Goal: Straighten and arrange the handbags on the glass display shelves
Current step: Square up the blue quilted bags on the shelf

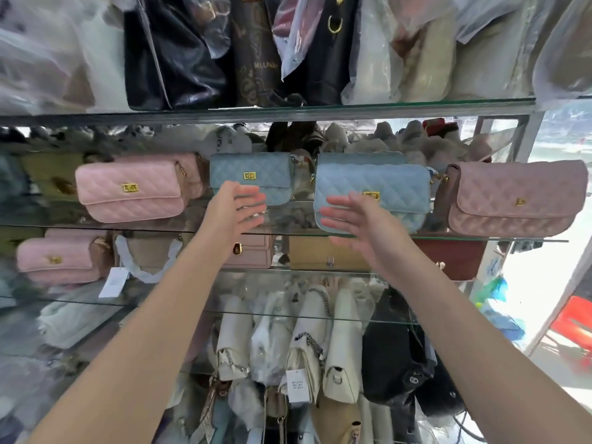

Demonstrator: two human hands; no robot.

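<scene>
Quilted handbags with gold clasps stand in a row on a glass shelf [480,239]. From the left: a pink bag [128,190], a small blue bag [253,174] set further back, a larger light-blue bag [378,184] at the front edge, and a dusty-pink bag [515,200]. My left hand [238,209] is open, fingers spread, just below and in front of the small blue bag. My right hand [352,222] is open, palm facing left, in front of the light-blue bag's lower left corner. Neither hand holds anything.
The upper glass shelf [288,112] carries black, brown and plastic-wrapped bags. Below are a pink bag [57,257], a tan bag [320,254] and a dark red bag [455,261]. Lower shelves hold several white and black bags. A red stool [573,325] stands at the right.
</scene>
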